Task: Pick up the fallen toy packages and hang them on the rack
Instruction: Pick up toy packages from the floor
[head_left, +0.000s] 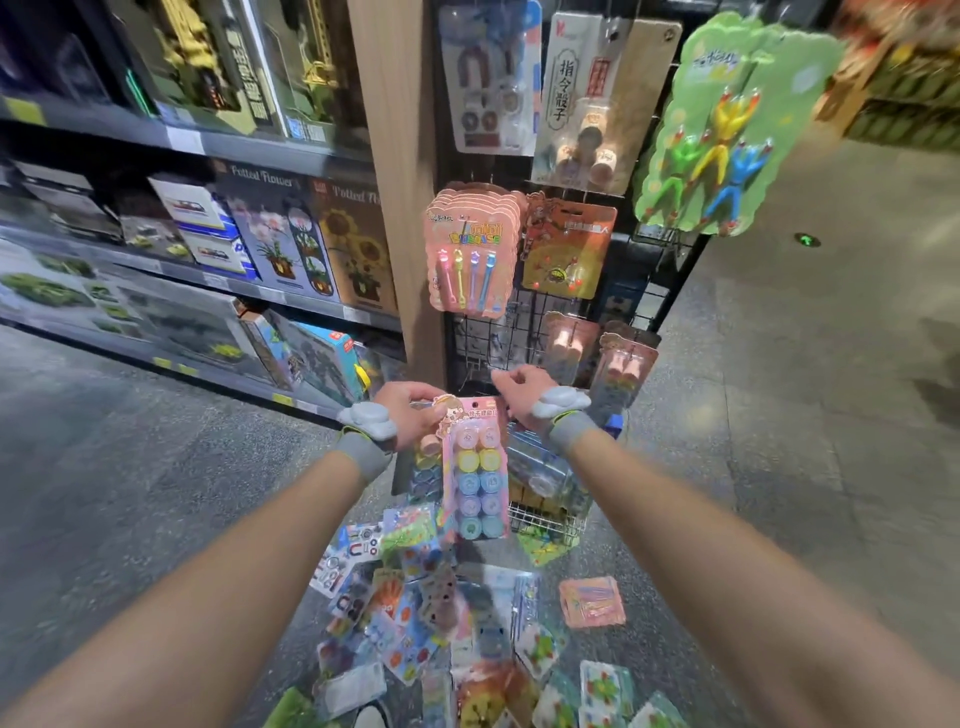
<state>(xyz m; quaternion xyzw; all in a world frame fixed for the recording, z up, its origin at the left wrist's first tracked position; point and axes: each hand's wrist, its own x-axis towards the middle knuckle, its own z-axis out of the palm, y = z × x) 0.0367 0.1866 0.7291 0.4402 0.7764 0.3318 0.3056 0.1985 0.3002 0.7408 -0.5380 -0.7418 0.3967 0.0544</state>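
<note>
Pack: a pink card of round coloured pots (475, 467), held upright before the rack's lowest rows, above the pile.
Left hand (410, 415): fingers curled round the pack's top left corner. I'd say it carries the weight so the hole at the top stays free.
Right hand (519, 397): curled at the pack's top right edge, close against the rack wire. Whether it pinches the card or the wire, I cannot tell from here.
Why held so: top edge up and near the bare wire, likely to get the hole onto a peg.
Rack (498, 338): a black wire grid. Higher up hang a wand pack (470, 254) and a green pack (722, 130), and two pink packs (623, 364) hang just beside the right hand.
Basket (545, 525): white wire, at the rack's foot behind the pack. It holds clear-wrapped packs too blurred to name.
Pile (441, 623): many packs lying flat and overlapping on the floor (779, 467) between the arms, with one pink pack (592, 603) a little apart on the right.
Progress: early, by my reckoning, since most of the packs are on the floor.
Shelves (234, 280): boxed sets (280, 234) on the left, no part of this job.
</note>
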